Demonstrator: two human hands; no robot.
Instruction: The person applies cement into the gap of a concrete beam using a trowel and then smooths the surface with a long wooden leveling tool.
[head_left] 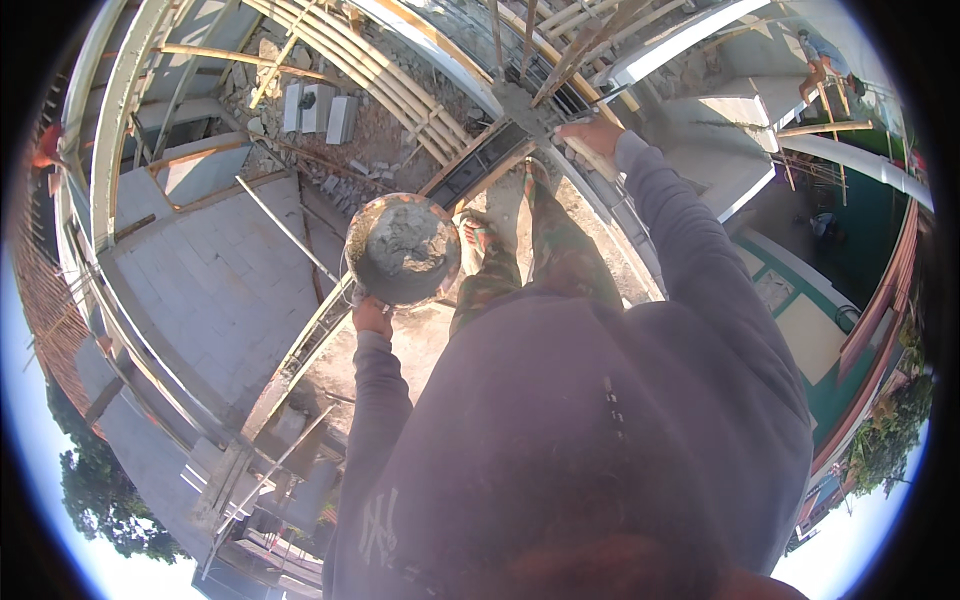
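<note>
My left hand (373, 317) is closed on the near rim of a round bucket (385, 288), which tilts so that its inside faces me. Wet grey concrete (408, 240) lies in the bucket. Out to the right, my right hand (592, 136) is closed at the edge of the wooden formwork (590, 162); what its fingers grip is too small to make out. Just left of that hand, wet concrete (522, 105) fills the spot where the formwork channels meet. A channel with dark steel reinforcement (470, 170) runs from there toward the bucket.
Below are my legs and a sandalled foot (475, 235). Bamboo poles (370, 70) cross the upper left above rubble and pale blocks (325, 112). A narrow beam (300, 355) runs down to the lower left beside a grey block wall (210, 285). Another person (825, 60) is at the far right.
</note>
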